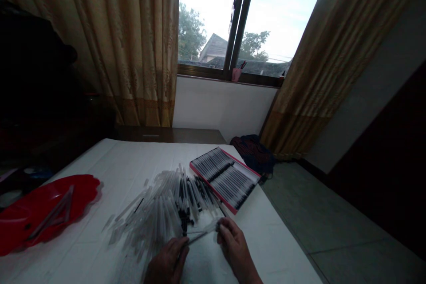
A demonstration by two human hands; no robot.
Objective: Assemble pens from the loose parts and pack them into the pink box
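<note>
My left hand [170,257] pinches the dark end of a slim pen [200,236] near the front of the white table. At the pen's other end, which looks clear, the fingers of my right hand [232,243] are closed. The held part is slightly blurred, so its exact form is hard to make out. Just beyond my hands lies a loose heap of clear plastic tubes [156,213], with several black-ended pens [188,195] on its right side. A shallow pink-edged box [234,208] holds two rows of similar pens, tilted at an angle behind my right hand.
The white table [123,159] carries everything. On its left sits a red scalloped plate [81,186] with clear plastic pieces [55,213] in it. Dark patterned cloth [253,153] lies beyond the table's far right corner. A pink cup [236,74] stands on the windowsill.
</note>
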